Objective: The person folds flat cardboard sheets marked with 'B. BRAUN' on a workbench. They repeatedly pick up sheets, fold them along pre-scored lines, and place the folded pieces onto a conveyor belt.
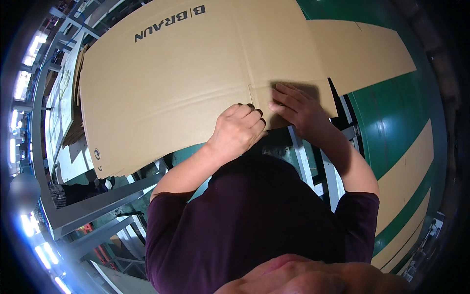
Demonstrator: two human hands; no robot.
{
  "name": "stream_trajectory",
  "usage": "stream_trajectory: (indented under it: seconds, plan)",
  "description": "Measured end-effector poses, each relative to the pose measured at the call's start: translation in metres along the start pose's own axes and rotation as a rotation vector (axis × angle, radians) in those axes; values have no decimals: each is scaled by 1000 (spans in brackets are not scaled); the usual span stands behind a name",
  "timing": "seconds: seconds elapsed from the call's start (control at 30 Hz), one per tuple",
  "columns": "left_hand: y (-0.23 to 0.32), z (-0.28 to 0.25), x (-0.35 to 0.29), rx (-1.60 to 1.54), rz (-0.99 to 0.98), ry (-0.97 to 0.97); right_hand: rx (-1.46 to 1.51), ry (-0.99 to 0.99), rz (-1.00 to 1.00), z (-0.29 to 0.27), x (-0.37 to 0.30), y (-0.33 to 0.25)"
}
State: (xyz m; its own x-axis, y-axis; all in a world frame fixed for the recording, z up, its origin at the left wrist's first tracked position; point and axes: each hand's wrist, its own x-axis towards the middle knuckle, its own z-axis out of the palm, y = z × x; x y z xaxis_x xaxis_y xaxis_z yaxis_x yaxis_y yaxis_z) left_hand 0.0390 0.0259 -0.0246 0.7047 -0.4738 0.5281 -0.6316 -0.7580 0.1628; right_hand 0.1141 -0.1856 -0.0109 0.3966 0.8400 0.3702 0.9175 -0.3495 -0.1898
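A large brown cardboard sheet [166,73] with dark print and pressed crease lines lies flat in front of me. My left hand [238,128] is closed in a fist at its near edge, beside a narrow slit. Dark patches show at the curled fingers, and whatever the hand grips, if anything, is hidden. To the right of the slit, my right hand [301,109] rests on the sheet with fingers stretched out, casting a shadow around it.
Another cardboard flap [362,54] extends to the right over a green belt surface [387,122]. More cardboard strips [406,171] lie farther down that surface. A grey metal frame [105,201] runs along the left, near a stack of boards [68,98]. Part of another person [78,193] shows at lower left.
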Motion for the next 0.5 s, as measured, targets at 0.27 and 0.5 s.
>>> stream_trajectory:
  seconds: [0.27, 0.5]
  plan:
    - [2, -5, 3, -114, -91, 162, 315, -196, 43, -33, 16, 18]
    - [-29, -26, 31, -276, 192, -165, 706, 457, 970, -10, 58, 148]
